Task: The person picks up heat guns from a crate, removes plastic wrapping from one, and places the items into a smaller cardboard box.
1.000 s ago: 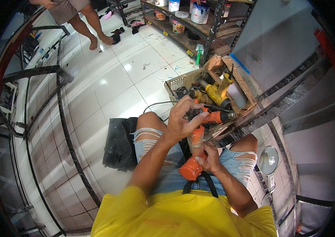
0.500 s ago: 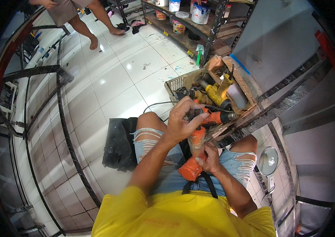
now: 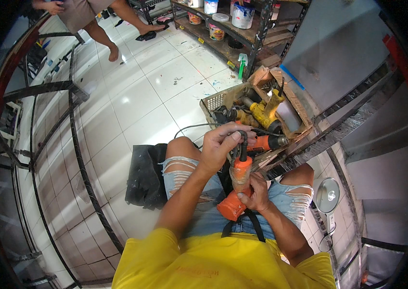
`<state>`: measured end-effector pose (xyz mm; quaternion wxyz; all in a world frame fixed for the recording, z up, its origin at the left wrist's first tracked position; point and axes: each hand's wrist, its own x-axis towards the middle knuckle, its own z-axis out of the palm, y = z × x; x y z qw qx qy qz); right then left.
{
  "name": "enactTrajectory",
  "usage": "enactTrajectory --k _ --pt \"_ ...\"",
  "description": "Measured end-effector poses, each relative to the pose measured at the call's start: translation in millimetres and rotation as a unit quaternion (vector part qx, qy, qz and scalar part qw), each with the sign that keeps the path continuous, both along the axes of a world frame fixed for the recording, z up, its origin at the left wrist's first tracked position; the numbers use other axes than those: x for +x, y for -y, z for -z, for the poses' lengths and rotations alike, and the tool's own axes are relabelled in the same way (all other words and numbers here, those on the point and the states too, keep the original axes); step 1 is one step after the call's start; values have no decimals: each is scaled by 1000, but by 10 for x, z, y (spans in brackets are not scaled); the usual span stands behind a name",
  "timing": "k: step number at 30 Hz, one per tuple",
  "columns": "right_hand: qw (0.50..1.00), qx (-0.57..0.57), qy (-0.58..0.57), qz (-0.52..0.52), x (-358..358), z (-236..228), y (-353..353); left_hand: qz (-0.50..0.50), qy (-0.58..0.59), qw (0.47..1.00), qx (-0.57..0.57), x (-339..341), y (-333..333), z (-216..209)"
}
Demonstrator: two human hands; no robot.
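Gripping orange pwr tool [image 3: 240, 177] w/ R hand [image 3: 259, 194].

Yellow shirt [image 3: 223, 257], near: small orange lettering [image 3: 197, 272] across chest. Far shelf [image 3: 239, 33]: white bucket [image 3: 243, 17] and multicoloured tub [image 3: 216, 32] carry coloured markings, too small to read. Yellow stickers [image 3: 231, 64] along shelf's lower edge: any print on them too small to tell.
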<state>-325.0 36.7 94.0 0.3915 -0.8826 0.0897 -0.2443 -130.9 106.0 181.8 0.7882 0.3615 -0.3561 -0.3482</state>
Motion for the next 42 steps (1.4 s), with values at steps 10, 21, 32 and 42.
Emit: enactTrajectory --k 10,21,32,42 --pt "1000 -16 18 0 14 10 8 49 -139 989 2 27 52 18" --pt "1000 -6 9 -16 11 -21 6 67 -192 978 38 32 48 -9" --pt "1000 24 -12 -9 -3 -38 -1 53 -196 977 72 60 70 8" --pt "998 66 4 3 28 -9 -11 44 -176 980 77 135 105 215"
